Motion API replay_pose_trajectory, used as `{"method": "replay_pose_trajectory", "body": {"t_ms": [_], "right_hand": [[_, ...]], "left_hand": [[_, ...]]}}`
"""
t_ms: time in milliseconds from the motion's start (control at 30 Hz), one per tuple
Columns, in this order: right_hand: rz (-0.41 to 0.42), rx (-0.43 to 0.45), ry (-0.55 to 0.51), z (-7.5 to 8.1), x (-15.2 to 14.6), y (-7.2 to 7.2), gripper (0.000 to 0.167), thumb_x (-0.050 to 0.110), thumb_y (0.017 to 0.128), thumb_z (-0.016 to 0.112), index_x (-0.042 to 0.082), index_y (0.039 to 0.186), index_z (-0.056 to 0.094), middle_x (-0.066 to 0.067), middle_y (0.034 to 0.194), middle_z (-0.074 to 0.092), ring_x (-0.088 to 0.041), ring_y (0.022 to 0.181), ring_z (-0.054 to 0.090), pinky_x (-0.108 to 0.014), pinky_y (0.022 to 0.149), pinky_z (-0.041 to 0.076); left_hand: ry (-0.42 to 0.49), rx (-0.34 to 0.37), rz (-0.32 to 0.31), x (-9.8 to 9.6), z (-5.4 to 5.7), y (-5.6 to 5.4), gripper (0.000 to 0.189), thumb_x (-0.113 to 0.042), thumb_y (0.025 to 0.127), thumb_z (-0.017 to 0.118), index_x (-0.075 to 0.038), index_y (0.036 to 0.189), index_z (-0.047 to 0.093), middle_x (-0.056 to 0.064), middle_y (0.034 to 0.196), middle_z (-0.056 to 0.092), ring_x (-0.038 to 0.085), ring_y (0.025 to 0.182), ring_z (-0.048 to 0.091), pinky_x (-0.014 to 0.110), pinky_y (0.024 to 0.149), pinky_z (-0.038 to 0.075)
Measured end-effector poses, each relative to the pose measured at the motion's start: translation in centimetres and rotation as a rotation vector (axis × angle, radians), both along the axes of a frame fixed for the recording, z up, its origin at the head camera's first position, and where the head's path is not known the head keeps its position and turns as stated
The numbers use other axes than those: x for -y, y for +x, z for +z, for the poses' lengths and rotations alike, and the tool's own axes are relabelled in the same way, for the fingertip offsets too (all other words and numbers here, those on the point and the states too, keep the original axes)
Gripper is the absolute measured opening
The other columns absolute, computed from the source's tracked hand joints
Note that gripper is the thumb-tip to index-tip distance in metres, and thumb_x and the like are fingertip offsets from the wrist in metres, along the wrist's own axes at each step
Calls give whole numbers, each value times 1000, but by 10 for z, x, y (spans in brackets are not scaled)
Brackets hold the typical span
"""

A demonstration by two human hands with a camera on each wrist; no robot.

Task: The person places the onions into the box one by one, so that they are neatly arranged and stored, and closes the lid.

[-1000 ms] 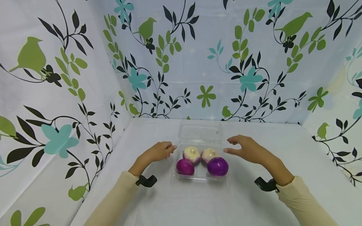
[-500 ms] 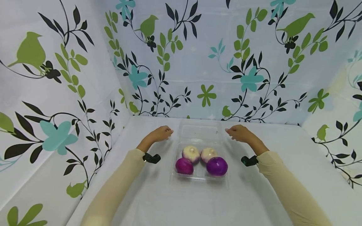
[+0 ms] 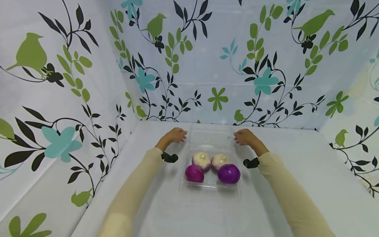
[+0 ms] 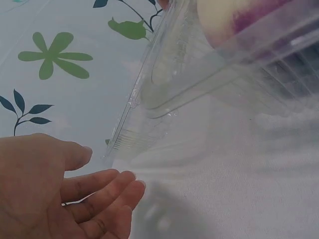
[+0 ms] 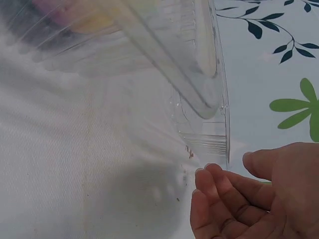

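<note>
A clear plastic clamshell box (image 3: 211, 185) stands on the table with its lid (image 3: 211, 138) laid back toward the far wall. In it sit two glossy purple onion-like bulbs, one magenta (image 3: 194, 173) and one violet (image 3: 229, 174). Behind them are two cream bulbs with purple sides, a left one (image 3: 201, 161) and a right one (image 3: 219, 161). My left hand (image 3: 176, 135) is at the lid's left edge, fingers loosely bent, thumb apart from them. On the opposite side my right hand (image 3: 244, 136) mirrors it, fingertips right at the lid's corner. Both hands hold nothing.
A white cloth covers the table (image 3: 207, 214). Printed curtains with birds and leaves enclose it, a back curtain (image 3: 207, 65) just behind the lid and a left curtain (image 3: 97, 75) along the side. Tiny reddish-brown crumbs (image 5: 189, 152) lie near the lid's edge in the right wrist view.
Both hands have moved forward from beside the bulbs to the lid's sides, then inward closer to its edges. The box and bulbs stay in place.
</note>
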State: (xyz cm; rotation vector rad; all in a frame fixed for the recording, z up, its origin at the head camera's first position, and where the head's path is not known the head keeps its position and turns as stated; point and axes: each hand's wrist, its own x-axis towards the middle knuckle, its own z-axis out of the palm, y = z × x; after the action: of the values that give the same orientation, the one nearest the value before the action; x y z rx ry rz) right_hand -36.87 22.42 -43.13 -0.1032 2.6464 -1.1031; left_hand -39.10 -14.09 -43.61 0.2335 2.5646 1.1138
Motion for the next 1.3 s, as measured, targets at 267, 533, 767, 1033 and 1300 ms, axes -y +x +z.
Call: {"method": "replay_pose_trajectory", "body": {"t_ms": [267,533,767,1033,1300], "right_hand": [[-43,-2,-91,-1,2,1,46,18,112,50,-12,147,50,-32,144,58,-44,133,59,-51,111,49],[-117,-22,-252,9,-1,7,52,21,109,56,-3,153,45,-30,153,50,-45,142,48,-55,119,39],[-137,-42,-310,34,-5,22,50,31,112,52,-2,148,49,-28,146,54,-44,135,51,-52,118,41],[-92,-5,-442,57,-11,52,81,62,111,25,-6,151,45,-25,144,59,-26,116,65,-24,90,51],[-82,105,-499,70,-11,85,107,85,97,18,-4,153,38,-8,133,68,-17,98,67,-30,85,49]], "left_hand": [[79,0,53,-4,-5,-4,36,-18,111,54,2,140,59,21,137,65,32,118,68,44,106,52],[206,-68,94,-1,6,4,31,-17,109,57,-2,136,57,19,132,62,32,113,62,49,105,49],[266,-171,71,1,28,22,27,-16,109,56,-7,134,55,9,98,58,19,79,54,31,72,44],[343,-171,62,4,42,50,31,-31,112,47,-9,134,53,17,114,73,27,92,71,30,76,46],[378,-107,47,7,57,85,63,-54,113,31,-1,141,50,19,134,67,29,113,69,45,96,48]]}}
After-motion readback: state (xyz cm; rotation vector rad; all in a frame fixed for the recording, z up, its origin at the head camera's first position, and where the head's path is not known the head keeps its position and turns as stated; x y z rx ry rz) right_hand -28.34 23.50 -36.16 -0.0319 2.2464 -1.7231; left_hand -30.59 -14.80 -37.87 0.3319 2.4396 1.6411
